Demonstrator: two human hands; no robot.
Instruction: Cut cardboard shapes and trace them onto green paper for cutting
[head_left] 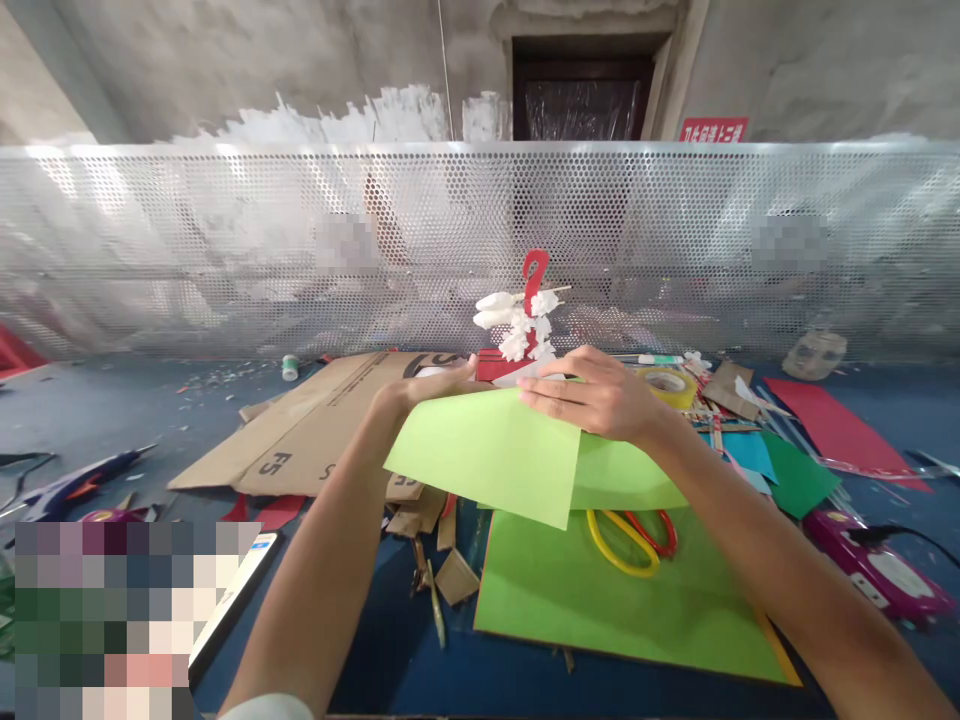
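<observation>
A light green paper sheet (495, 440) is raised in front of me, its near corner hanging down. My right hand (607, 395) grips the sheet's upper edge, fingers stretched over it and the thumb hidden. My left hand (435, 383) is behind the sheet's upper left edge; most of its fingers are hidden, and one fingertip shows near a red block-like piece (491, 366). Just beyond the hands stands a craft figure with a hooked red strip (535, 270), white ruffled tufts (517, 342) and white rounded pieces on sticks (495, 302). A whitish piece (529, 372) lies by my right fingertips.
Green sheets (600, 620) lie below, with yellow-handled scissors (626, 560) on them. Flattened cardboard (322, 420) and a phone (232, 600) are left. A tape roll (666, 387), red sheet (840, 425) and magenta power strip (877, 570) are right. A perforated metal panel (262, 250) stands behind.
</observation>
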